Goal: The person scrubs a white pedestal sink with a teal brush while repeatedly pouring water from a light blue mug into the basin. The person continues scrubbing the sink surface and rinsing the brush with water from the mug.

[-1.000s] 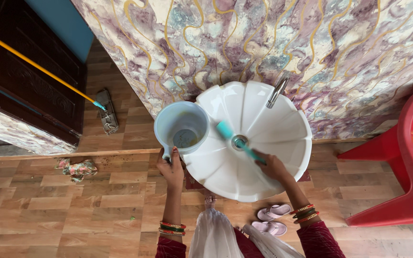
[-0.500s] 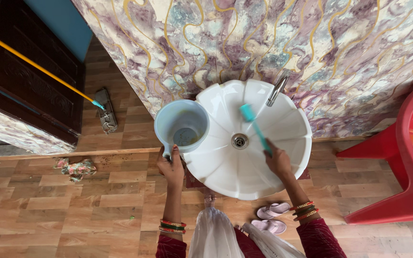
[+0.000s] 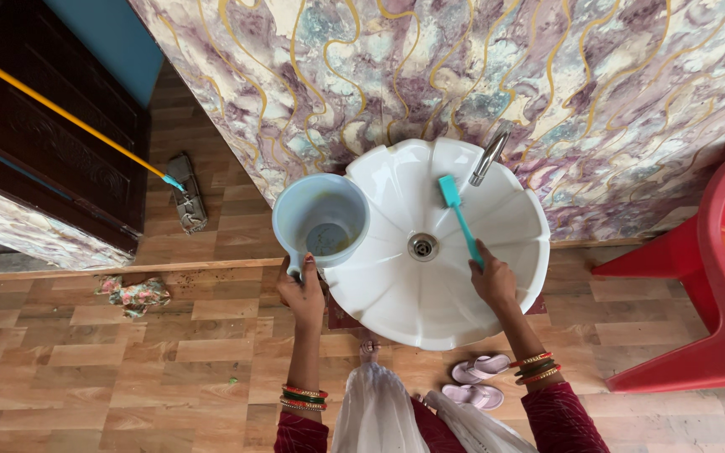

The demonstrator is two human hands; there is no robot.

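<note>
— While the right hand [image 3: 493, 283] wraps its grip around the teal plastic brush [image 3: 460, 218], where are the bristles?
— Against the white fluted basin [image 3: 396, 310], near the tap [image 3: 490, 154]. The left hand [image 3: 302, 295] grips the pale-blue mug [image 3: 320, 220] by its handle; residue lies inside.

The basin [image 3: 430, 310] was plain white with fluted ribs, and the wall [image 3: 430, 75] behind it was marbled in purple, cream and pale blue with winding gold veins. Over the basin's middle the brush [image 3: 458, 216] was teal, and at its left rim the mug [image 3: 320, 220] was pale blue with a yellowish stain inside. Left of the basin the floor [image 3: 86, 369] was light brown wood-plank pattern, right of it the chair [image 3: 715, 277] was red, and below it the slippers [image 3: 477, 382] were pale pink.
</note>
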